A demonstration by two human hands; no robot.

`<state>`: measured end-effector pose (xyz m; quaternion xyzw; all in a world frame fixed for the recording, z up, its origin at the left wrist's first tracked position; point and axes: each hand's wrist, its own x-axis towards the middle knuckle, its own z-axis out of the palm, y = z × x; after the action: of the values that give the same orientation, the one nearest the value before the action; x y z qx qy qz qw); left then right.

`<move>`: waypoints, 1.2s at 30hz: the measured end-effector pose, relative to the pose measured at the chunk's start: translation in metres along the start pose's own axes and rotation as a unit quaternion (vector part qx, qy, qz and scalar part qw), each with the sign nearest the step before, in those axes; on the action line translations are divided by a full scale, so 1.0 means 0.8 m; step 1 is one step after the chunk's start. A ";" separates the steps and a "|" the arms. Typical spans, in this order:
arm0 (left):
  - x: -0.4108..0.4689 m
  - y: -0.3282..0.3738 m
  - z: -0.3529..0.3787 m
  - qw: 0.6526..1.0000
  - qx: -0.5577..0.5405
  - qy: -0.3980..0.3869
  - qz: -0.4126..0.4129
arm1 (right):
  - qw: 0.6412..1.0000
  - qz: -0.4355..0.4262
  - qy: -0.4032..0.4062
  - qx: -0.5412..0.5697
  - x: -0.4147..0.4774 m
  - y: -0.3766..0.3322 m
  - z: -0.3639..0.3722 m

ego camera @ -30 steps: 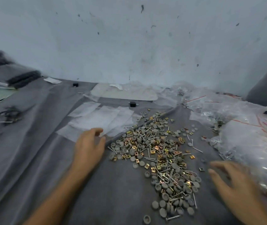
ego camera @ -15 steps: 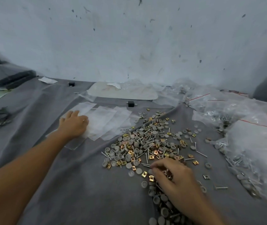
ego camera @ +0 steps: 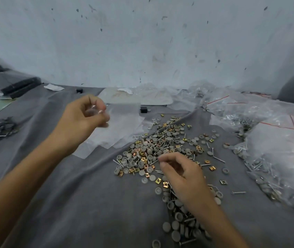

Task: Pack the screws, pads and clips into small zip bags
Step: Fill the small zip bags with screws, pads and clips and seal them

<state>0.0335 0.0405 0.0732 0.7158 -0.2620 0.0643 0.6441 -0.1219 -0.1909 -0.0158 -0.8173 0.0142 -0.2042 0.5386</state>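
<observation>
Left hand has a bag up, right hand is down in the pile

Left hand (ego camera: 83,120) has a tight grip on one corner of a clear small zip bag (ego camera: 124,111), lifted off the cloth-covered desk (ego camera: 89,203) and kinda blurry. Right hand (ego camera: 183,174) has thumb and forefinger in a narrow pinch at the near edge of the loose heap. I honestly can't tell if anything's between them. The heap is screws (ego camera: 218,159), grey round pads (ego camera: 175,236) and gold clips (ego camera: 166,184), all mixed together and running from mid-desk down under the right wrist. Flat empty zip bags (ego camera: 117,135) lie just below the lifted one, and filled bags (ego camera: 282,154) sit piled at the right.
</observation>
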 end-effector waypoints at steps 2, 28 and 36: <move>-0.028 0.023 0.007 0.994 -0.099 -0.041 -0.008 | 0.997 0.038 0.003 0.069 -0.001 -0.008 0.009; -0.100 -0.049 0.036 0.962 -0.183 0.028 -0.199 | 0.952 0.163 -0.069 0.248 -0.004 -0.003 0.016; -0.097 -0.064 0.035 0.972 -0.132 0.049 -0.186 | 0.948 0.162 -0.158 0.224 -0.008 -0.013 0.022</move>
<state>-0.0163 0.0385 -0.0106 0.6566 -0.0987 -0.0567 0.7456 -0.1238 -0.1697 -0.0142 -0.6843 0.0148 0.0197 0.7288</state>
